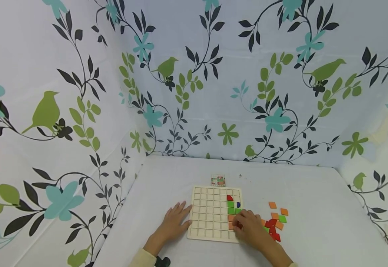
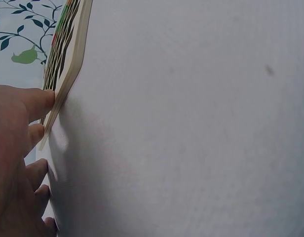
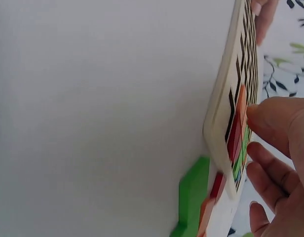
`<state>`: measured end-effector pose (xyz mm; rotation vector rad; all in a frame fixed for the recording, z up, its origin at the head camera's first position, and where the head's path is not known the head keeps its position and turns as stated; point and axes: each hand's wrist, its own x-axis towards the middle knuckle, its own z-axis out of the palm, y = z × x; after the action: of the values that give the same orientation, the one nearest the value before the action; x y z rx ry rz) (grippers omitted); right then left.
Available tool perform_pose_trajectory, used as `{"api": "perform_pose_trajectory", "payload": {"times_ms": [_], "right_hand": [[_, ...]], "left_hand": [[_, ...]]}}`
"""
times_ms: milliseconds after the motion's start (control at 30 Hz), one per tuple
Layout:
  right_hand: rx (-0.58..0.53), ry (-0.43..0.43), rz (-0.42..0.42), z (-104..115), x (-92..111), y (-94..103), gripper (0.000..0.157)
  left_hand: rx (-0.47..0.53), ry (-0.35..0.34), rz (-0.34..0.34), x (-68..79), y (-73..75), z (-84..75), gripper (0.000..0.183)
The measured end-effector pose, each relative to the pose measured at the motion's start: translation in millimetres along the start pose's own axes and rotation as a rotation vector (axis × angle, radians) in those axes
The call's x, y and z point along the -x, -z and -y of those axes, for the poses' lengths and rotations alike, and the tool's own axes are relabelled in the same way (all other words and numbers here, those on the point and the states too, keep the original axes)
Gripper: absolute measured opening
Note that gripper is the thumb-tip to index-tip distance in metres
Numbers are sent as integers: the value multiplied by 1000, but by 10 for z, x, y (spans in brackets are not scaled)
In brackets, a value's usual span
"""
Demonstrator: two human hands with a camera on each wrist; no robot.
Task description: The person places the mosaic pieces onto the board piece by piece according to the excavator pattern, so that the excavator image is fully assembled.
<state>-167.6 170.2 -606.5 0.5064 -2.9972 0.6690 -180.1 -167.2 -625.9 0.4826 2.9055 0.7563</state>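
Now your left hand point(image 1: 174, 222), fingers out, touches the board point(image 1: 209, 214) at nine o'clock; your right hand point(image 1: 251, 227), grip unclear, covers four.

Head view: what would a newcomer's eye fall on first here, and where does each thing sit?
Probably the bird-and-flower backdrop, which fills the upper part of the view. Next, the pale gridded board on the white table, with coloured pieces in its right-hand columns and the right hand over that side. A loose cluster of red, orange and green tiles to the right of the board also stands out.
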Motion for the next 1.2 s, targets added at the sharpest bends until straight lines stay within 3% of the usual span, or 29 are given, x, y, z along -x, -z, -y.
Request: {"api": "perform_pose_trajectory", "payload": {"times_ms": [100, 233, 400, 667, 900, 1200], "right_hand": [[0, -93, -23, -115, -9, 103, 14], [33, -193, -59, -347, 1, 220, 25], [44, -261, -4, -537, 24, 282, 27], [54, -256, 46, -559, 26, 302, 21], [26, -310, 80, -558, 70, 395, 22], [52, -250, 3, -688, 93, 326, 21]], "left_hand": [[5, 10, 3, 11, 1, -7, 60], [-5, 16, 2, 28, 12, -13, 60], [13, 6, -1, 37, 49, -14, 60], [12, 19, -2, 15, 18, 21, 60], [10, 20, 6, -1, -12, 18, 61], [0, 7, -1, 3, -13, 9, 60]]}}
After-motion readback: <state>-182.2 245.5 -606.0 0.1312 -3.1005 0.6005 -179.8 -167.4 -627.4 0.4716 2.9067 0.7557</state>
